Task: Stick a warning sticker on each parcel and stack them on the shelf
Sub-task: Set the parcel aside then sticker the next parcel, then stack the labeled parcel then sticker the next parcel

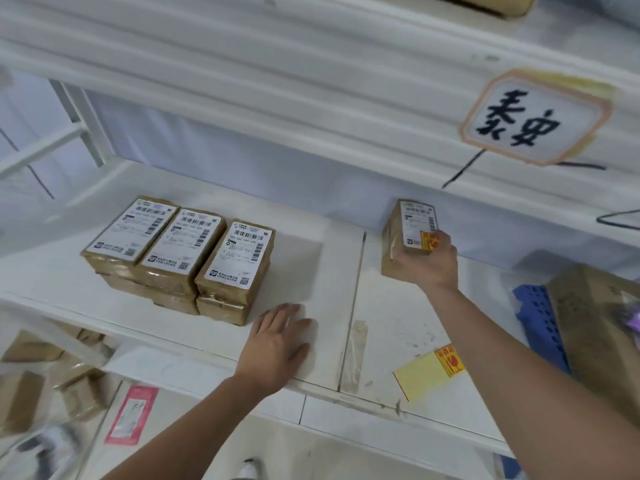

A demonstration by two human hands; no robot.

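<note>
Brown paper wraps the parcel [412,230] that is gripped by the right hand [427,265] at about two o'clock in the view, with the fingers curled round its near end. The parcel is tipped up over the white shelf [381,306], and whether its lower edge touches the board cannot be told. A white shipping label is carried on its upper face, and a red-and-yellow warning sticker [429,241] is stuck at the label's near corner, right at the hand. The left hand [277,344] is laid flat on the shelf at about six o'clock, fingers straight and released, with nothing held. At ten o'clock, well apart from the held parcel, a stack of parcels [180,251] is set in two layers, three side by side on top, labels up. A yellow sticker sheet [427,374] with red stickers at its far end is lying near the shelf's front edge at four o'clock. A blue crate [540,327] and a cardboard box [595,327] are seen at three o'clock.
</note>
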